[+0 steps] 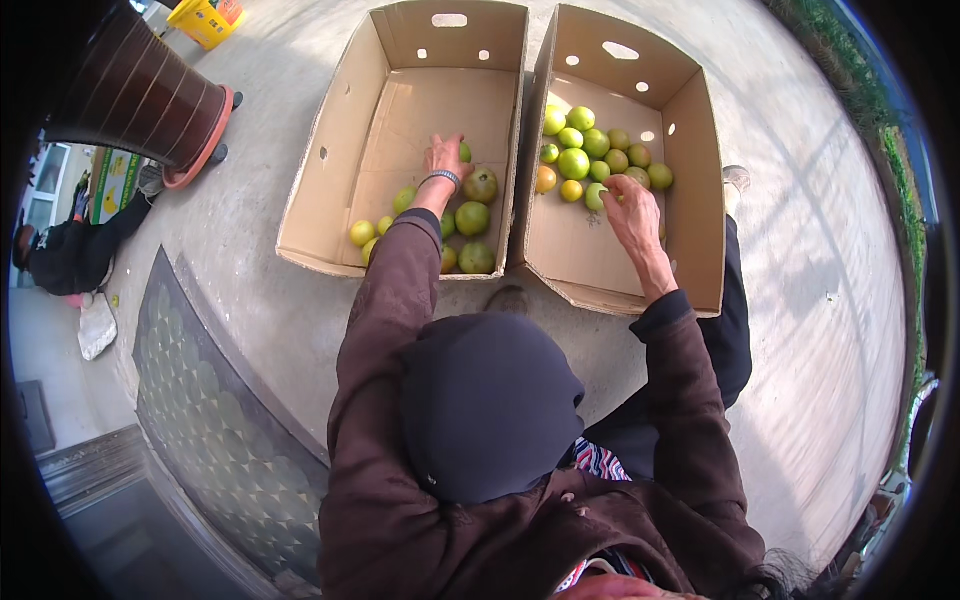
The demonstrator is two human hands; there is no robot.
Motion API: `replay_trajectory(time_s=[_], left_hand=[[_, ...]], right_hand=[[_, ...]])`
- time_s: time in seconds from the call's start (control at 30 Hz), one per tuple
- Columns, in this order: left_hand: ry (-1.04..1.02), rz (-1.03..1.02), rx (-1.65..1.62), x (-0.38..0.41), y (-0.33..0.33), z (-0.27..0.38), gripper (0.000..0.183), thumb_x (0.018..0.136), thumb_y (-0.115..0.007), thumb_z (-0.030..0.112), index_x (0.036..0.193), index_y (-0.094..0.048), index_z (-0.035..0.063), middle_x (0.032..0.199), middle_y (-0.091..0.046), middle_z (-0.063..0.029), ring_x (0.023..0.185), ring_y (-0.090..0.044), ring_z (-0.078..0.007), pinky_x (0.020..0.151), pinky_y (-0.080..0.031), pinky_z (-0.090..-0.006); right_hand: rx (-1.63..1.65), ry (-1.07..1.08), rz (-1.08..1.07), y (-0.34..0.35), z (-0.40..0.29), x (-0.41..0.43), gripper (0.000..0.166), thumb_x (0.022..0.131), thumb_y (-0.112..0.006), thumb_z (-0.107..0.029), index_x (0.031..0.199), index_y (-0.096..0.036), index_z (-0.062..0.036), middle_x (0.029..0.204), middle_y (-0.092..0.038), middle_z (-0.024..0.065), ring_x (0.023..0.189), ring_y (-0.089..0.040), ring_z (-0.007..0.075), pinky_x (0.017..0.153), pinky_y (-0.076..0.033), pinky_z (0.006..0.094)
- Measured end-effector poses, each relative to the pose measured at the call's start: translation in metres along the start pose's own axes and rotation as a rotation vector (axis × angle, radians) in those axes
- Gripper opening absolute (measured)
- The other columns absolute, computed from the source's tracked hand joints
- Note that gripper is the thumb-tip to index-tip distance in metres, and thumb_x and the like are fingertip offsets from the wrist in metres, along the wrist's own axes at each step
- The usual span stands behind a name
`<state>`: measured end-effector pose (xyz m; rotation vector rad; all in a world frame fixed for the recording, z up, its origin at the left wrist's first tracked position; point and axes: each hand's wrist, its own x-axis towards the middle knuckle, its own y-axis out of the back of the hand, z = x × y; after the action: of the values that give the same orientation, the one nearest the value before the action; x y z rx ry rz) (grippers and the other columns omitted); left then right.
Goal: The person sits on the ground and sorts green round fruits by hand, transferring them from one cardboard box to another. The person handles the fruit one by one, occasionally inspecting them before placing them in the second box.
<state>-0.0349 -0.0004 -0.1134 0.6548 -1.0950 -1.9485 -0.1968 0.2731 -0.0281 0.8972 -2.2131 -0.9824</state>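
Observation:
Two cardboard boxes stand side by side on the ground. In the left box (420,105), my left hand (448,159) has its fingers around a green tomato (465,153), just above a larger greenish-brown tomato (480,184). More green and yellowish tomatoes lie at that box's near end, some hidden by my sleeve. Over the right box (622,277), my right hand (630,206) bends its fingertips beside a small green tomato (595,196); whether they grip anything cannot be told. Green, yellow and orange tomatoes (574,163) lie grouped beyond this hand.
A patterned mat (225,420) lies at the left. Beyond it are a large brown pot (142,90) on a wheeled saucer, a yellow bucket (202,22), a white stone (97,327) and another person (71,255) in dark clothes. Grass (892,150) edges the concrete at the right.

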Motion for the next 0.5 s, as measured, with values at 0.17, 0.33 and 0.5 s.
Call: replay_trajectory(time_s=[0.17, 0.33, 0.5], left_hand=[[-0.053, -0.120, -0.030, 0.009, -0.006, -0.023, 0.064, 0.068, -0.067, 0.008, 0.130, -0.050, 0.0134, 0.121, -0.054, -0.0224, 0.114, -0.051, -0.0366, 0.098, -0.042, -0.0401], [-0.060, -0.159, -0.046, 0.010, -0.015, -0.035, 0.061, 0.069, -0.058, 0.003, 0.129, -0.050, 0.0068, 0.120, -0.056, -0.0242, 0.115, -0.052, -0.0355, 0.100, -0.040, -0.0389], [0.058, -0.169, -0.020, 0.016, -0.019, -0.021, 0.063, 0.074, -0.060, 0.012, 0.134, -0.043, 0.0092, 0.120, -0.056, -0.0229, 0.114, -0.053, -0.0375, 0.098, -0.042, -0.0423]], right_hand=[[0.017, -0.026, 0.025, 0.000, 0.000, 0.001, 0.019, 0.077, -0.062, -0.016, 0.092, -0.064, -0.0048, 0.089, -0.065, 0.0114, 0.083, -0.062, 0.0289, 0.074, -0.047, 0.0393], [0.010, -0.072, 0.078, 0.004, 0.001, -0.001, 0.020, 0.079, -0.060, -0.017, 0.095, -0.065, -0.0051, 0.084, -0.066, 0.0110, 0.079, -0.064, 0.0267, 0.072, -0.049, 0.0374], [0.253, -0.328, 0.425, 0.034, 0.046, 0.013, 0.024, 0.084, -0.055, -0.018, 0.098, -0.066, -0.0023, 0.083, -0.068, 0.0128, 0.079, -0.066, 0.0230, 0.072, -0.050, 0.0346]])
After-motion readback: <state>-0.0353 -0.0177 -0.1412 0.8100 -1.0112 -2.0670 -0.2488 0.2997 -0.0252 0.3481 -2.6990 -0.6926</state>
